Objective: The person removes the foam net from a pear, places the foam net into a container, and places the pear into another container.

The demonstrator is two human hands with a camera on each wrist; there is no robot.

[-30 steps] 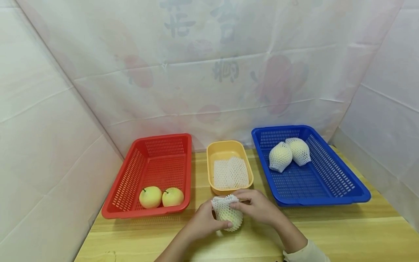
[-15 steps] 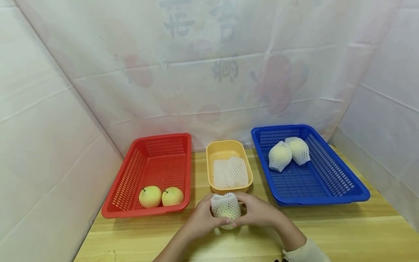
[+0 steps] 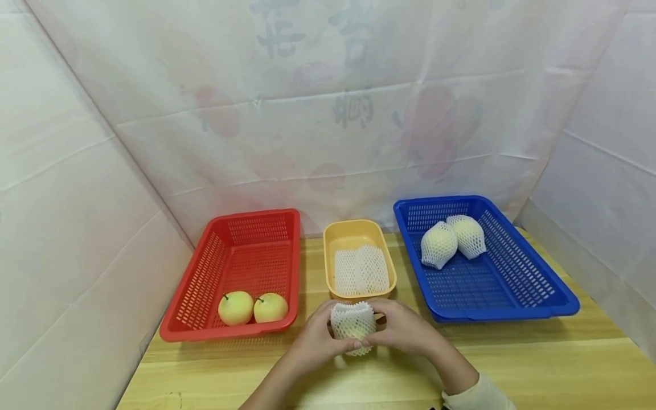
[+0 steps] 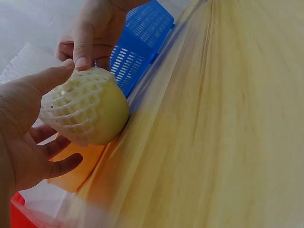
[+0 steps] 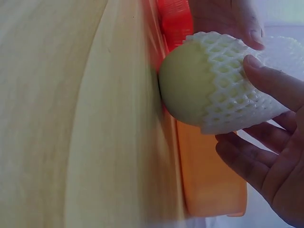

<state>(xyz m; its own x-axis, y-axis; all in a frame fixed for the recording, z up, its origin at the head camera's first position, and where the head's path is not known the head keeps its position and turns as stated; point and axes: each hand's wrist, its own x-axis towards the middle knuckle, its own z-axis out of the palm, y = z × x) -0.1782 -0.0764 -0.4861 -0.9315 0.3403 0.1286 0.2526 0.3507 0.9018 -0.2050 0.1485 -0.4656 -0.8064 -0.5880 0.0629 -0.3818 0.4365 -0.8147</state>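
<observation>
Between the two hands, near the table's front, a pale yellow pear [image 4: 116, 111] stands in a white foam net [image 3: 353, 322]. The net wraps its upper part, and the wrist views show the rounded bottom bare, right at the tabletop. Above the fruit, the loose end of the net sticks up. My left hand [image 3: 315, 341] holds the netted pear from the left, thumb across its near side. From the right, my right hand [image 3: 407, 330] holds it the same way, the thumb tips almost meeting. In the head view, the fingers behind the net are partly hidden.
At the left, a red basket [image 3: 230, 330] holds two bare pears [image 3: 236, 308]. Just beyond the hands is a small yellow-orange tray [image 3: 353, 229] with flat foam nets [image 3: 371, 270]. A blue basket [image 3: 482, 285] at the right holds two netted pears [image 3: 439, 245].
My right hand has shifted from the net's top edge down to the pear's near right side, bringing its thumb beside the left thumb. The netted pear has gone from tilted to more upright.
</observation>
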